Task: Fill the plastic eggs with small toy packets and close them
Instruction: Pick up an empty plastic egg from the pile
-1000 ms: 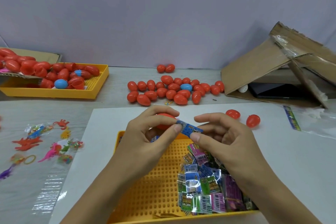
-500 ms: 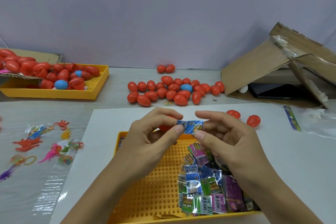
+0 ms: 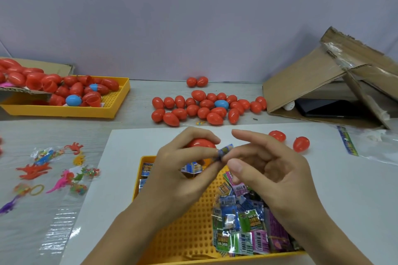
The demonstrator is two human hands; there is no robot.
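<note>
Far left, loose toys [image 3: 49, 170] lie on clear plastic, and behind them a yellow tray [image 3: 116, 101] holds red eggs and egg halves with two blue ones. At centre, the left hand [image 3: 183, 170] curls round a red egg [image 3: 201, 143], which sits under its fingers, and its thumb and forefinger pinch one end of a small blue packet [image 3: 225, 150]. The packet bridges the two hands, just right of the egg and above the near tray [image 3: 193, 228]. The right hand [image 3: 265, 170] pinches the packet's other end, its remaining fingers loosely spread. A heap of packets [image 3: 243, 226] fills the tray's right side. Behind, closed eggs [image 3: 206, 107] cluster on the table; two more [image 3: 288, 140] lie right of the hands. A cardboard box [image 3: 312, 79] stands far right.
</note>
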